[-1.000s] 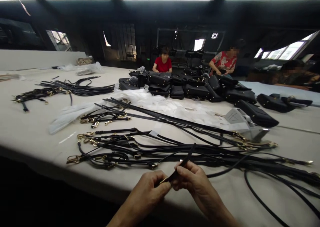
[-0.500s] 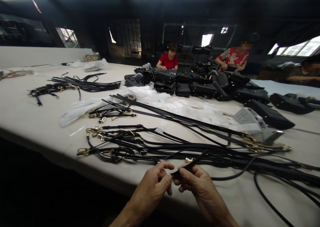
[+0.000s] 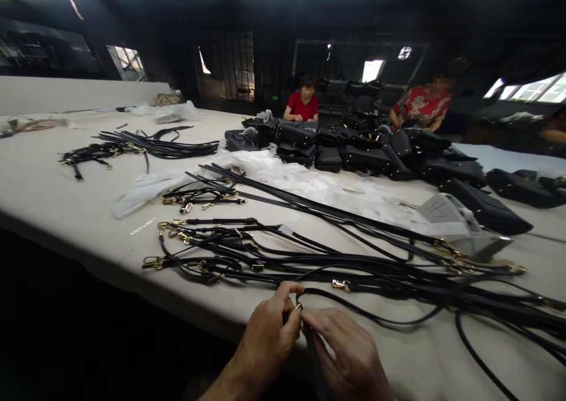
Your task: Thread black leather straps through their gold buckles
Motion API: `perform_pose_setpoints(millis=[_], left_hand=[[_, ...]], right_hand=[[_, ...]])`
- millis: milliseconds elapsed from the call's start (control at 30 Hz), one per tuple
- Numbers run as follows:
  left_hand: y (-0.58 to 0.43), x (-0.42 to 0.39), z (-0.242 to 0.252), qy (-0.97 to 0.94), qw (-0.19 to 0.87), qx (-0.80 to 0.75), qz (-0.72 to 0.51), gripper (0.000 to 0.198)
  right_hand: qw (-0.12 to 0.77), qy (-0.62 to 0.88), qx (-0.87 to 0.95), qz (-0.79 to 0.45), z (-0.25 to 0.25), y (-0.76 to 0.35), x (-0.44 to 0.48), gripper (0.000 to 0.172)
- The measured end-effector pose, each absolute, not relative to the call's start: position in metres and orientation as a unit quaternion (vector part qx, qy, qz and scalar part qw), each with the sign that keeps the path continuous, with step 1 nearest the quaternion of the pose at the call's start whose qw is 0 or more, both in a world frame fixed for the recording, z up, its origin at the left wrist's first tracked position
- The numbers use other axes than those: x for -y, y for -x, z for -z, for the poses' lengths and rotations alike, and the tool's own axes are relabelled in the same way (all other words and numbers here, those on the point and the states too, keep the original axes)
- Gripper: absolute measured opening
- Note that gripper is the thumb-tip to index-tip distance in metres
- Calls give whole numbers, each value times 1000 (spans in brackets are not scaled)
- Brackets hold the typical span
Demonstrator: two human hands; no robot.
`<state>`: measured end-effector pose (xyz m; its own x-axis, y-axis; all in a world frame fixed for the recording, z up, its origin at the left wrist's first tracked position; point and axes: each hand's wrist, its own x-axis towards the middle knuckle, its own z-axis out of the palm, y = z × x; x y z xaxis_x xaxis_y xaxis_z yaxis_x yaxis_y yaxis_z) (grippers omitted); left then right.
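My left hand (image 3: 270, 337) pinches a small gold buckle (image 3: 299, 306) on a black strap (image 3: 375, 318) between thumb and forefinger. From the buckle the strap loops out to the right over the table. My right hand (image 3: 349, 351) is closed on the strap just beside the buckle, and a blurred length of it hangs below between the hands. Exactly where the strap passes through the buckle is hidden by my fingers. Just beyond the hands lies a pile of black straps (image 3: 336, 259) with gold clasps. One gold snap hook (image 3: 340, 284) rests close to my right hand.
Black handbags (image 3: 367, 156) are heaped across the far side, behind white plastic wrapping (image 3: 305, 180). Another strap bundle (image 3: 177, 147) lies at the back left. Two people in red tops sit beyond the table (image 3: 88, 212); part of another person shows at far right.
The strap end that pointed up and away from my right hand now hangs down toward me. My right hand has turned over. The strap loop now starts at the buckle.
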<state>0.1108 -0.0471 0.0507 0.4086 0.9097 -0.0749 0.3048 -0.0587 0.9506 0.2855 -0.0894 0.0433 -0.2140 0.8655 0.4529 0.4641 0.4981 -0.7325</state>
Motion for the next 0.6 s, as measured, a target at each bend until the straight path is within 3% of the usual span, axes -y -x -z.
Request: perform_pose_setpoints(millis=[167, 300, 433, 500, 600], left_hand=[[-104, 43, -57, -609, 645, -366, -282, 23], [-104, 42, -65, -560, 714, -315, -279, 32], [-101, 40, -60, -484, 797, -251, -259, 51], [-98, 39, -57, -456, 812, -242, -272, 53], [-94, 40, -60, -484, 767, -304, -292, 38]], right_hand=[[437, 525, 660, -315, -62, -295, 81, 20], [419, 499, 627, -427, -68, -282, 68, 38], [432, 480, 593, -481, -55, -262, 65, 40], [457, 485, 577, -472, -42, -258, 66, 41], [485, 488, 557, -465, -25, -260, 67, 42]])
